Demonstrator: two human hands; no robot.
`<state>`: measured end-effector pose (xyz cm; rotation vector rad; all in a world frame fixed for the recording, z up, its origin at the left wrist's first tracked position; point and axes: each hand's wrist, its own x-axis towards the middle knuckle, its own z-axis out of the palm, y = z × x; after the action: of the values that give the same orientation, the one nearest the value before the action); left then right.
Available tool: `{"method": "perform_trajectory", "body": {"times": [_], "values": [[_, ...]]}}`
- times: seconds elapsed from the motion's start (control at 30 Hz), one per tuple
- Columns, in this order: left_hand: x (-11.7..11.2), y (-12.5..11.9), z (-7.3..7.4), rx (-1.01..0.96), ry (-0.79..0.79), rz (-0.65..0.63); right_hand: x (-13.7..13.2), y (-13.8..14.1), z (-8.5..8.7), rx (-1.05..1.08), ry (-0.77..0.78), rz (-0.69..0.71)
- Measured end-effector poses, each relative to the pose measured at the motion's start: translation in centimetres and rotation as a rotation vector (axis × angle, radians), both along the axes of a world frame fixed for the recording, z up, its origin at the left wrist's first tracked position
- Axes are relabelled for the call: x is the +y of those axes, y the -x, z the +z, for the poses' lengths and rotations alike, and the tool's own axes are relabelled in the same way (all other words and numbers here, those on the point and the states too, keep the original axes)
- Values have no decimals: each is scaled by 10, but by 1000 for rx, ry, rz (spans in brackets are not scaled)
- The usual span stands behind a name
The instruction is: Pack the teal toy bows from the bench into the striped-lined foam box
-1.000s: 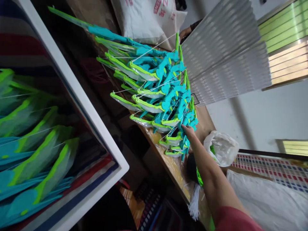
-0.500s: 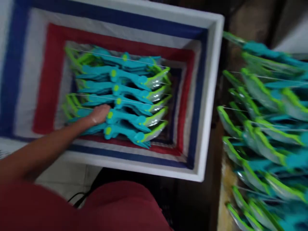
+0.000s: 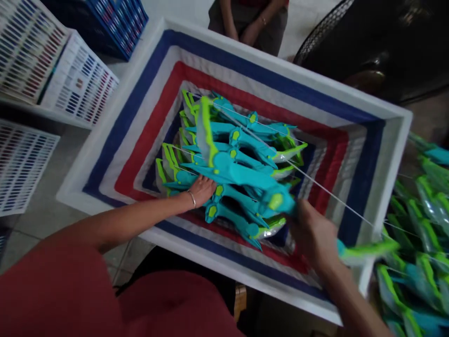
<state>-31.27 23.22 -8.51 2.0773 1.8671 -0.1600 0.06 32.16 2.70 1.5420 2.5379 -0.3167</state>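
My right hand (image 3: 315,231), slightly blurred, is wrapped around the grip of a turquoise and lime-green toy bow (image 3: 242,173). That bow is held above the others, with its white string running diagonally past the far side. A stack of similar toy bows (image 3: 231,219) lies in rows inside a large white bin (image 3: 308,76) with a red, white and blue striped lining. My left hand (image 3: 203,189) rests on the near left part of this stack, its fingers laid over the bows and partly hidden by the held one.
More toy bows (image 3: 417,281) are piled to the right of the bin. White slatted baskets (image 3: 79,79) and a blue crate (image 3: 119,25) stand at the left. Across the bin another person's hands (image 3: 245,32) are held together. A large dark round object (image 3: 379,42) is at the far right.
My right hand has come into view with a toy bow over the bin. The left hand remains on the stack. The view has shifted, showing baskets and another person.
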Motion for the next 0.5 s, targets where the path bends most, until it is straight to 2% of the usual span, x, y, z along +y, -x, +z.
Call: {"method": "perform_trajectory", "body": {"times": [0.1, 0.2, 0.27, 0.33, 0.4, 0.5], "values": [[-29, 5, 16, 6, -63, -92, 25, 92, -42, -133, 7, 183], [-52, 15, 36, -95, -116, -223, 40, 150, -91, -198, 68, 281], [-54, 25, 43, -125, -171, -257, 42, 168, -117, -249, 116, 285], [-43, 35, 40, -104, -223, -227, 42, 174, -133, -288, 148, 268], [-22, 42, 29, -92, -228, -186, 41, 177, -140, -308, 160, 251], [12, 45, 8, -108, -126, -168, 41, 179, -141, -311, 178, 246]]}}
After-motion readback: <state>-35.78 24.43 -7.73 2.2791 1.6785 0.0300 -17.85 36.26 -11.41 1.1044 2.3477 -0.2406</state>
